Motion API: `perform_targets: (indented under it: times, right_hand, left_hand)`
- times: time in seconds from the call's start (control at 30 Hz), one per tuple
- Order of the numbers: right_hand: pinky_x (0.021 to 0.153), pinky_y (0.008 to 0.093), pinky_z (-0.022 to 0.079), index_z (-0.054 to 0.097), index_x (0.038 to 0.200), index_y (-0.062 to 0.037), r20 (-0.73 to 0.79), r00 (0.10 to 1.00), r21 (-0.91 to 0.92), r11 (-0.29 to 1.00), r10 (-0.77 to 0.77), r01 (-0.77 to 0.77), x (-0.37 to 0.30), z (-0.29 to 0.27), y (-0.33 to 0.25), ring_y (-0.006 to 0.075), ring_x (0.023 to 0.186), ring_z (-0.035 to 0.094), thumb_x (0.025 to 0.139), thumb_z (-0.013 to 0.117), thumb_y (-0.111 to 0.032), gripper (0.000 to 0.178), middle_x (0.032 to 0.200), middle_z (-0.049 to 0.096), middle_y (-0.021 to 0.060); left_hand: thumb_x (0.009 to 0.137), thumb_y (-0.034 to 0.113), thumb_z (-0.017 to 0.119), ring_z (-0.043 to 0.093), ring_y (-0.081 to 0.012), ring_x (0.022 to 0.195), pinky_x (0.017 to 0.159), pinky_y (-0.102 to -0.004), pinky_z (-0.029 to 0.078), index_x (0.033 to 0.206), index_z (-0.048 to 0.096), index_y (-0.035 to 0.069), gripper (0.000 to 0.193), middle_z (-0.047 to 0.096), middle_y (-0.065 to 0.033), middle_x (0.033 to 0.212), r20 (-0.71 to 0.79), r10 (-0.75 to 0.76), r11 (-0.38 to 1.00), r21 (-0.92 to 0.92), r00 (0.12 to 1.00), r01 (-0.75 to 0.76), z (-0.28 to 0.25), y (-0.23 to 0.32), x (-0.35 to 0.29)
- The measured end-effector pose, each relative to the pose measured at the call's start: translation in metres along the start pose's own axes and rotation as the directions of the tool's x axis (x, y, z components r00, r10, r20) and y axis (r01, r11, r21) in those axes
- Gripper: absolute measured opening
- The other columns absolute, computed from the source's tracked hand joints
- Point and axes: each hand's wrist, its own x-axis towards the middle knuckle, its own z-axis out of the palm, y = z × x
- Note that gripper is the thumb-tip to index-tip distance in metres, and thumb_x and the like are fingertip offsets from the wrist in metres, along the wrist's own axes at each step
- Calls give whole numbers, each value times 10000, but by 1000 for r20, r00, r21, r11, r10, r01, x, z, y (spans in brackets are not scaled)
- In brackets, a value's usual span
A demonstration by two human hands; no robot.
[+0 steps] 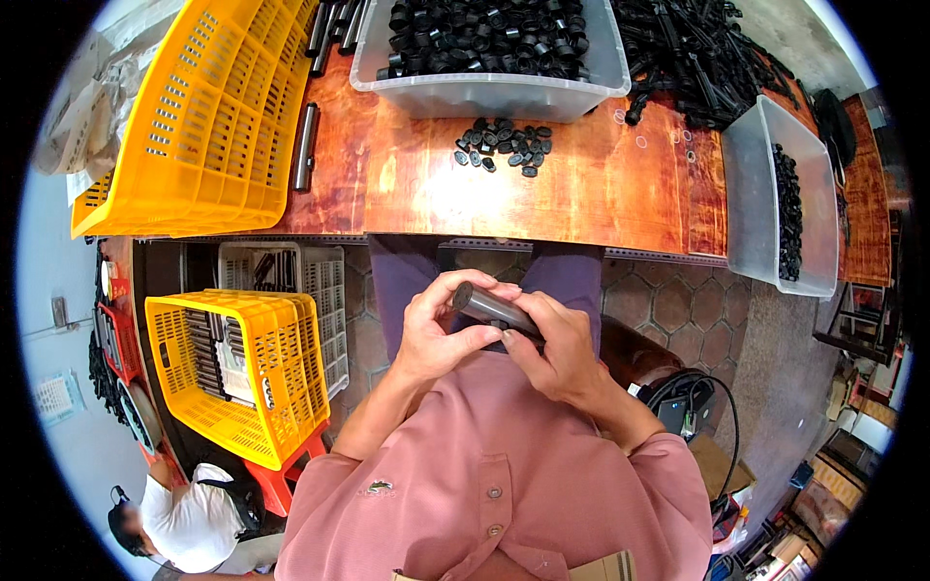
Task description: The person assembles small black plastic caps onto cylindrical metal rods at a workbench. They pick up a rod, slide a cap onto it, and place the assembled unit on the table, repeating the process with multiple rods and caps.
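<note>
Both hands hold one dark grey tube (492, 308) with a rounded end, tilted in front of my chest, just off the table's near edge. My left hand (433, 324) wraps round its rounded end, the thumb pressed along the near side. My right hand (560, 347) grips the other end, its thumb close to my left thumb. A small dark piece shows by the thumbs, mostly hidden. On the wooden table (620, 208) ahead lies a loose pile of small black oval caps (503, 143). A similar dark tube (306, 147) lies farther left on the table.
A clear bin (484, 97) of black rings stands at the back, beside a heap of long black parts (693, 58). Another clear bin (756, 194) is at right. Yellow crates (223, 116) stand left; a lower one (281, 378) holds tubes. A person in white (199, 518) is at lower left.
</note>
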Motion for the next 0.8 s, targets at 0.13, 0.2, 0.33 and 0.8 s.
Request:
perform_targets:
  times: [0.13,0.2,0.33,0.8]
  right_hand:
    - [613,412,519,586,1102,6,-2,1000,-5,1000,-8,8,-1,0,0,361,730,666,826,702,-161,343,889,652,175]
    - [607,408,516,588,1111,6,6,1000,3,1000,-9,9,-1,-2,-4,355,723,664,824,704,-161,352,881,649,171]
    - [598,400,512,589,1123,7,3,1000,-2,1000,-28,28,0,-3,-5,347,705,660,820,707,-162,366,860,641,164]
    - [590,391,515,601,1075,13,-43,999,-14,999,-32,32,-2,3,-4,338,695,667,818,701,-144,317,847,648,157]
  left_hand:
    - [760,-9,818,654,-251,1135,1000,-372,516,1203,593,-15,497,688,-186,1182,-4,-1,997,78,1000,1,1,6,0]
    - [747,-1,831,660,-243,1122,991,-366,519,1190,609,-15,495,695,-176,1170,31,55,981,185,998,-60,0,12,4]
    - [741,11,835,671,-242,1100,986,-367,521,1187,612,-22,501,702,-176,1152,27,-13,973,231,1000,7,0,20,0]
    - [761,18,806,672,-258,1100,990,-383,520,1228,552,-42,535,694,-203,1166,13,-74,969,238,997,69,0,23,-4]
